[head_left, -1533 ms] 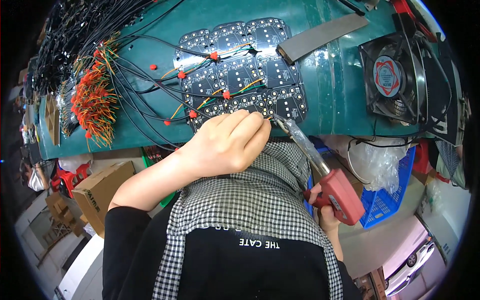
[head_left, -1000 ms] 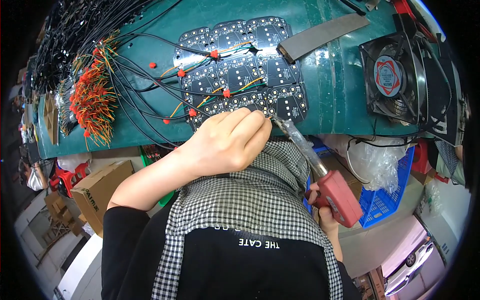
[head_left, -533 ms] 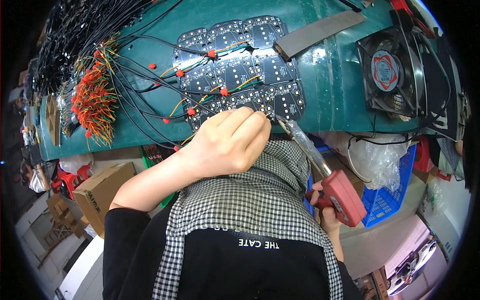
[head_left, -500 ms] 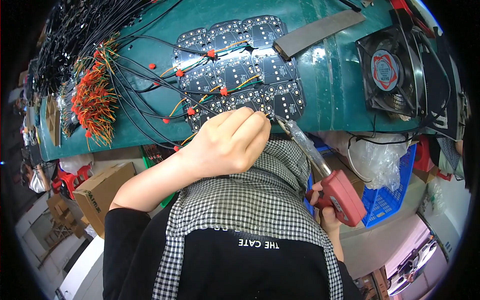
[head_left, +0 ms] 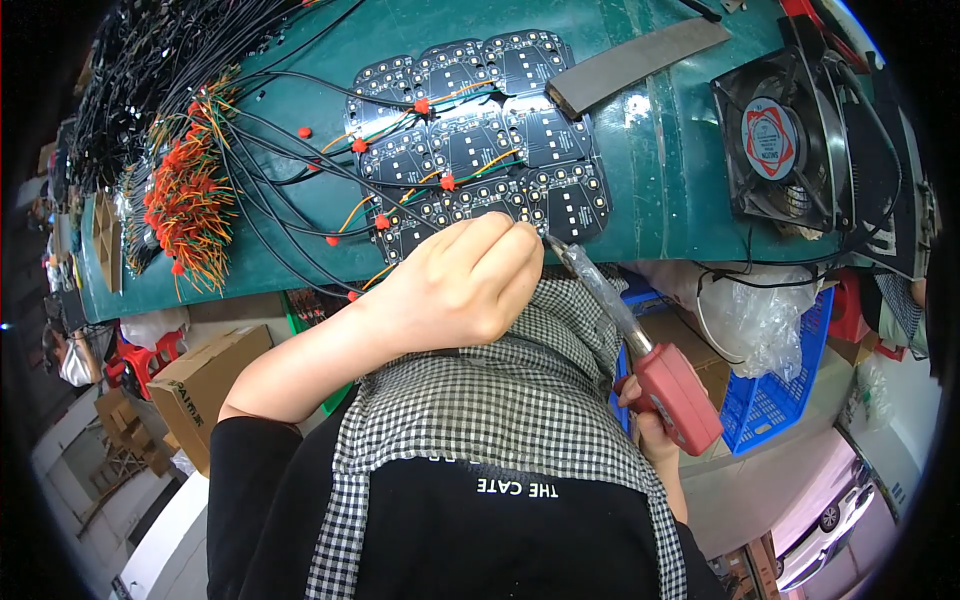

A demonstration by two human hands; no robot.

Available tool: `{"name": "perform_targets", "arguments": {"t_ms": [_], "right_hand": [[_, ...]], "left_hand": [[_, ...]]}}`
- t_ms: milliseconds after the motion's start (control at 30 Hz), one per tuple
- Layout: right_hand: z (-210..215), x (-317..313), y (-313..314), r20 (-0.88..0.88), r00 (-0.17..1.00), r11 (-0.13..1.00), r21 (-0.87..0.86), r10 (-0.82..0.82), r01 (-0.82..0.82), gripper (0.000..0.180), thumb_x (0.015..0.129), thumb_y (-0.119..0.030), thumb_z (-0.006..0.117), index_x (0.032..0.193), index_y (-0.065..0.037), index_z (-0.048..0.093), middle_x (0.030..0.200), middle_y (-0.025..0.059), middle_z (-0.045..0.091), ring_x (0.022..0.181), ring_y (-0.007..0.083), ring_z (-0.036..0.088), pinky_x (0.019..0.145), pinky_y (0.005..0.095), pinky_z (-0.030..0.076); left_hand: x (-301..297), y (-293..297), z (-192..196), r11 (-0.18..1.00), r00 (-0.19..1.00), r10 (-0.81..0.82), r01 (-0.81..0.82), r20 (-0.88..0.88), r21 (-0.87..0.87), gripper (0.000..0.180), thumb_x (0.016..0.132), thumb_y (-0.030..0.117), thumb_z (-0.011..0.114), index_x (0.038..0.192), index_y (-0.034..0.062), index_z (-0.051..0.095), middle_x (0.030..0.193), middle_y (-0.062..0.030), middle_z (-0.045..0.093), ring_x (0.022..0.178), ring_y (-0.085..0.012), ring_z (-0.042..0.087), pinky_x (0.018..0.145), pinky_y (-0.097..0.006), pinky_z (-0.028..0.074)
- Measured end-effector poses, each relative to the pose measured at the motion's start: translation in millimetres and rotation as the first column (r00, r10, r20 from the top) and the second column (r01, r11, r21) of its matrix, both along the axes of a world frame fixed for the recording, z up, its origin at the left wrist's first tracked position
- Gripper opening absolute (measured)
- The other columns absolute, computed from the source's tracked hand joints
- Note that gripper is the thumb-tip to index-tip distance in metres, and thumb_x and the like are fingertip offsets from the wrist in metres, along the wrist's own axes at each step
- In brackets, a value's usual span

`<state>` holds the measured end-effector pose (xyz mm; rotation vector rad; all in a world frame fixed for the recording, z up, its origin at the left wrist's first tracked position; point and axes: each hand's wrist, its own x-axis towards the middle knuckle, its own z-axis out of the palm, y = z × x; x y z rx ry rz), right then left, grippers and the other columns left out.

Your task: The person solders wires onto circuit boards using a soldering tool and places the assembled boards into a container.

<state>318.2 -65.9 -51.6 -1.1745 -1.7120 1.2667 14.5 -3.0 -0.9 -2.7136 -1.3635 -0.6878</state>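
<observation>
My left hand (head_left: 468, 278) is closed in a pinch over the near edge of a panel of black circuit boards (head_left: 470, 140). Its fingertips are turned away, so what they hold is hidden. My right hand (head_left: 648, 425) is wrapped round the grip of a red soldering gun (head_left: 680, 398). Clear plastic film covers part of the gun's barrel, and its tip points at the boards' near edge, close beside my left fingertips. Several black cables with red pieces (head_left: 447, 182) and orange and green wire ends lie across the boards.
A large bundle of black cables (head_left: 190, 190) with orange ends lies at the left of the green table (head_left: 640, 190). A flat grey bar (head_left: 640, 65) rests at the boards' far right corner. Further right stands a black fan (head_left: 780, 145). Below the edge is a blue crate (head_left: 775, 400).
The soldering gun has shifted slightly left, its tip staying near my left fingertips. My left hand has barely moved and remains pinched.
</observation>
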Motion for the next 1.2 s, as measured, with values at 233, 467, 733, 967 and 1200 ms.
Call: {"name": "perform_targets", "arguments": {"t_ms": [233, 467, 733, 967, 1200], "right_hand": [[30.7, -25.3, 8.5, -0.334, 0.906, 0.928, -0.346, -0.259, 0.138, 0.076, 0.078, -0.055, 0.065, 0.119, 0.007, 0.048, 0.101, 0.0165, 0.062, 0.060, 0.0158, 0.055, 0.055, 0.0276, 0.045], [31.6, -42.7, 39.6, -0.442, 0.848, 0.922, -0.367, -0.292, 0.126, 0.079, 0.086, -0.055, 0.052, 0.135, 0.001, 0.028, 0.123, 0.0193, 0.048, 0.096, 0.0285, 0.056, 0.077, 0.0334, 0.048], [52.4, -90.0, 96.3, -0.586, 0.773, 0.922, -0.386, -0.242, -0.005, 0.086, 0.085, -0.055, 0.051, 0.145, -0.007, 0.013, 0.147, 0.0228, 0.018, 0.133, 0.0442, 0.023, 0.106, 0.0450, 0.034], [61.1, -104.1, 107.9, -0.659, 0.712, 0.908, -0.414, -0.244, -0.071, 0.082, 0.086, -0.048, 0.053, 0.145, -0.007, 0.013, 0.148, 0.0232, 0.015, 0.133, 0.0456, 0.021, 0.106, 0.0465, 0.035], [59.8, -116.1, 101.5, -0.587, 0.685, 0.874, -0.460, -0.431, 0.155, 0.080, 0.085, -0.054, 0.053, 0.141, -0.003, 0.024, 0.138, 0.0205, 0.037, 0.121, 0.0343, 0.045, 0.091, 0.0370, 0.047]], "left_hand": [[-0.3, 0.1, -0.5, 1.000, 1.000, -0.001, 0.001, 0.011, -0.011, 0.025, 0.059, 0.002, 0.064, 0.083, -0.0071, 0.062, 0.082, -0.0108, 0.056, 0.070, -0.0211, 0.058, 0.059, -0.028, 0.051], [-23.9, 4.4, 16.2, 0.977, 0.990, 0.115, -0.099, 0.079, -0.190, 0.035, 0.070, 0.008, 0.064, 0.103, -0.0024, 0.059, 0.095, -0.0123, 0.057, 0.082, -0.0253, 0.058, 0.069, -0.035, 0.049], [-99.1, 4.3, 33.0, 0.821, 0.896, 0.311, -0.420, -0.316, -0.385, 0.106, 0.060, 0.072, 0.059, 0.142, 0.0124, 0.028, 0.144, -0.0208, 0.028, 0.135, -0.0385, 0.024, 0.106, -0.059, 0.017], [-90.1, -20.7, 39.3, 0.813, 0.915, 0.308, -0.395, -0.259, -0.427, 0.093, 0.061, 0.052, 0.072, 0.139, 0.0159, 0.035, 0.143, -0.0164, 0.031, 0.135, -0.0336, 0.025, 0.106, -0.058, 0.017], [-50.9, -10.1, 22.3, 0.955, 0.960, 0.194, -0.138, 0.203, -0.261, 0.030, 0.066, 0.014, 0.073, 0.091, 0.0058, 0.061, 0.095, -0.0049, 0.056, 0.090, -0.0238, 0.053, 0.078, -0.038, 0.040]]}}
